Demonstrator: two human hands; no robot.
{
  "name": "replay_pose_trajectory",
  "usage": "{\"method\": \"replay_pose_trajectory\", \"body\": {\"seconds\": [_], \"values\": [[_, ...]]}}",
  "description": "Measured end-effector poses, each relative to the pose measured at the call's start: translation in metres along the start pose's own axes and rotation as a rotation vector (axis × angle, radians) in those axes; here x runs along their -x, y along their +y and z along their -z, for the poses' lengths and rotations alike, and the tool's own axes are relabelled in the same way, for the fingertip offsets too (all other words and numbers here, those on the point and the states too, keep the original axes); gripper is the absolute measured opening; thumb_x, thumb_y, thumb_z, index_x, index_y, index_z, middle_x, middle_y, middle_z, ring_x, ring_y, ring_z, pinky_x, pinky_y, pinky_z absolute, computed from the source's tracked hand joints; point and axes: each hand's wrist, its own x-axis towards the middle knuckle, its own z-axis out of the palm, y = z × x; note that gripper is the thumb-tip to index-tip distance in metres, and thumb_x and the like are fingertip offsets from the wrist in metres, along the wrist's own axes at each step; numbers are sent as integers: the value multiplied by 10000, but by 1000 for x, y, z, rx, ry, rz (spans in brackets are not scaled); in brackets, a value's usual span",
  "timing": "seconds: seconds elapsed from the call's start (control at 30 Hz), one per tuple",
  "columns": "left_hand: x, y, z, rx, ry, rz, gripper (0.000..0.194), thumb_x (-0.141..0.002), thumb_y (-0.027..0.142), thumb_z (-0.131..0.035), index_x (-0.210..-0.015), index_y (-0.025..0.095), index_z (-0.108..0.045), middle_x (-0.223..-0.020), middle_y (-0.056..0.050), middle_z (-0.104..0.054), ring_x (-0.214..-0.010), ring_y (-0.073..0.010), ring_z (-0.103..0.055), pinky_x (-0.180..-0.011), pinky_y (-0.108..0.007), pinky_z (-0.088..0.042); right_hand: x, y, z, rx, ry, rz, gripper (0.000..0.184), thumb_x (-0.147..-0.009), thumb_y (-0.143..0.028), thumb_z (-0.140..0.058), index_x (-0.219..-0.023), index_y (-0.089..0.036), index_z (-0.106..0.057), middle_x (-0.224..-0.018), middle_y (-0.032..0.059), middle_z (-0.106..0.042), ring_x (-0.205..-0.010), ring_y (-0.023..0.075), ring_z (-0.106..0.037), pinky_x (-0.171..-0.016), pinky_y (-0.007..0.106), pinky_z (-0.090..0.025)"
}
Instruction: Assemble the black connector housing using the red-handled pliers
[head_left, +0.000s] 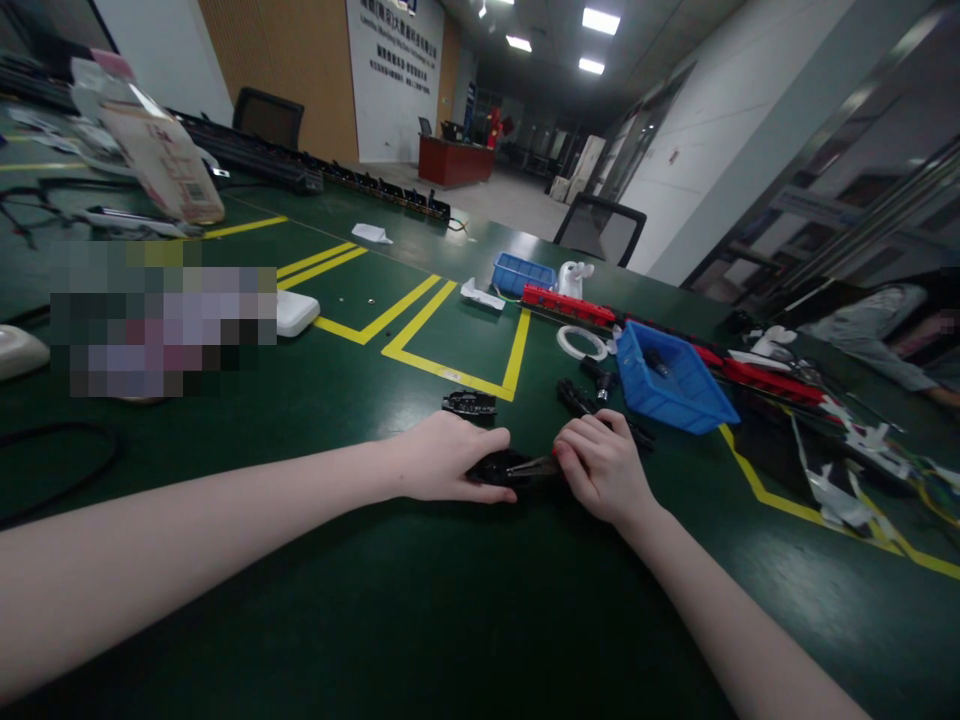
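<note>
My left hand (446, 458) is closed round a dark black piece (495, 467) low over the green table. A thin grey, metal-looking strip (534, 466) reaches from that piece towards my right hand (606, 465). My right fingers are curled in a pinch at the strip's far end; what lies inside them is hidden. Just beyond my left hand sits a small black slotted part (469, 403). Behind my right hand are a black tool-like object (574, 397) and a black fitting with a shiny tip (600, 376).
A blue bin (675, 385) holding a dark item stands beyond my right hand, near a white tape ring (582, 343) and red strips (568, 304). Farther back is a smaller blue basket (523, 274). A bottle (157, 150) stands far left; another person's arm (874, 335) rests at right.
</note>
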Motion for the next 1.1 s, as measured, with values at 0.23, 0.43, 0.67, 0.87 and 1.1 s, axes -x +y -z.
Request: {"method": "replay_pose_trajectory", "body": {"seconds": [0.23, 0.43, 0.67, 0.87, 1.1], "values": [[1, 1, -1, 0, 5, 25, 446, -851, 597, -432, -925, 167, -520, -730, -21, -620, -605, -157, -585, -500, -229, -357, 0, 1, 2, -7, 0, -7, 329, -913, -258, -326, -667, -180, -530, -684, 19, -580, -666, 134, -487, -805, 366, -298], [2, 2, -1, -22, 8, 31, 469, -855, 618, -398, -888, 168, -526, -695, -14, -611, -575, -155, -575, -479, -228, -339, -1, 0, 2, -11, 6, 18, 324, -914, -260, -332, -670, -180, -529, -690, 20, -583, -665, 132, -482, -782, 353, -308], [1, 0, -2, -104, 0, -15, 465, -841, 634, -412, -877, 180, -501, -692, -4, -620, -558, -154, -575, -467, -229, -334, 0, -2, 0, -11, 32, 64, 293, -906, -249, -355, -681, -185, -532, -684, 25, -587, -658, 139, -488, -780, 363, -305], [0, 1, -2, -141, 3, -11, 473, -848, 633, -399, -891, 173, -504, -679, -9, -613, -562, -158, -577, -466, -232, -327, 0, 0, -1, -9, 27, 56, 306, -904, -259, -346, -670, -190, -529, -673, 21, -587, -647, 138, -490, -790, 370, -305], [-2, 0, -1, -82, -1, -8, 465, -855, 616, -410, -907, 165, -510, -692, -7, -604, -555, -142, -552, -477, -229, -331, -1, 6, 1, 10, 2, 50, 296, -895, -251, -355, -670, -189, -537, -680, 21, -593, -657, 141, -496, -795, 374, -302]]}}
